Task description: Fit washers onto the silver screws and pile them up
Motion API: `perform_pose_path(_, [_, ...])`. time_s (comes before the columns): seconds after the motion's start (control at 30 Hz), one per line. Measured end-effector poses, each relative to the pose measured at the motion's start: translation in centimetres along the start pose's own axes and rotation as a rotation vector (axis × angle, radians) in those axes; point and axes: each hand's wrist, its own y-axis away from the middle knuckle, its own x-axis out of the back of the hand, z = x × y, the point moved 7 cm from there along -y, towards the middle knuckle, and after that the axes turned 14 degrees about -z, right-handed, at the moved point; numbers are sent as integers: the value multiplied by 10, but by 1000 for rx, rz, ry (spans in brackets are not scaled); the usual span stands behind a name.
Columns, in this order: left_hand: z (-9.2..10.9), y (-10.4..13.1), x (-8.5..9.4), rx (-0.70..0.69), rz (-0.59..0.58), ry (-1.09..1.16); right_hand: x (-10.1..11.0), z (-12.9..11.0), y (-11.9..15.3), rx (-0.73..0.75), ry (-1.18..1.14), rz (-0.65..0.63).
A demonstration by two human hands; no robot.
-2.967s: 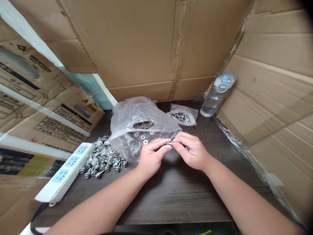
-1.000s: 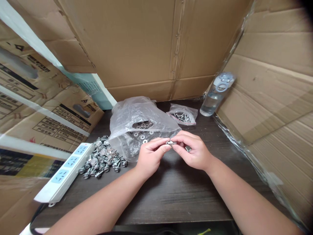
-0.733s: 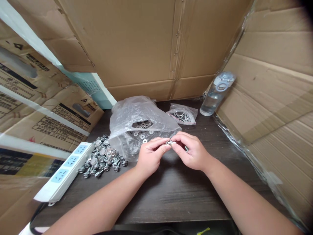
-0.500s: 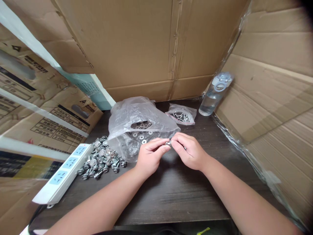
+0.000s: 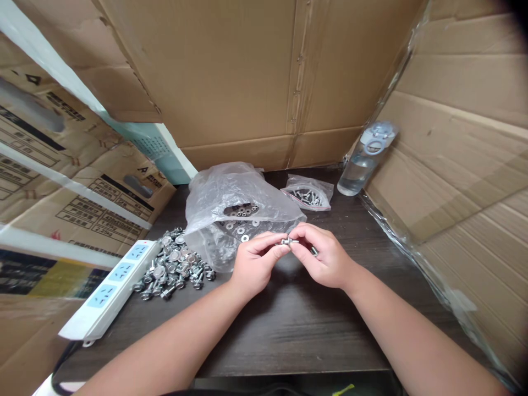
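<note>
Pinched between the fingertips of my left hand [image 5: 256, 261] is a small silver bolt [image 5: 289, 241], lying roughly level with its shank toward the right. My right hand [image 5: 322, 254] grips the same bolt from the other side, thumb and forefinger meeting around the shank. Whether a nut or washer sits on it is too small to tell. Another small metal piece [image 5: 314, 251] shows under the curled fingers of my right hand. Just beyond my hands lies a translucent plastic bag [image 5: 264, 192], with washers [image 5: 241, 231] visible at its opening.
A heap of bolts [image 5: 175, 267] lies left of my hands, against a white power strip [image 5: 109, 291]. Behind sits a small zip bag of screws [image 5: 309, 197]. A water bottle [image 5: 363, 162] stands at the back right. Cardboard walls [image 5: 231, 82] enclose the dark table [image 5: 297, 335].
The right fingertips have shifted on the bolt, and more of its shank shows. A metal piece now shows under the right hand. The view has shifted slightly.
</note>
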Motion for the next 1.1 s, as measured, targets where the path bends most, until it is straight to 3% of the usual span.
perform_pose_path(0.33, [2, -2, 0, -48, -16, -69, -6, 3, -3, -39, 4, -46])
perform_pose_path(0.73, [-6, -1, 1, -28, -14, 107, 2, -2, 1, 30, -36, 22])
perform_pose_path(0.9, [0, 0, 1, -67, -24, 7, 0, -3, 0, 29, -13, 20])
perform_pose_path(1.1, [14, -1, 1, -210, -15, -168, -4, -3, -3, 20, -26, -12])
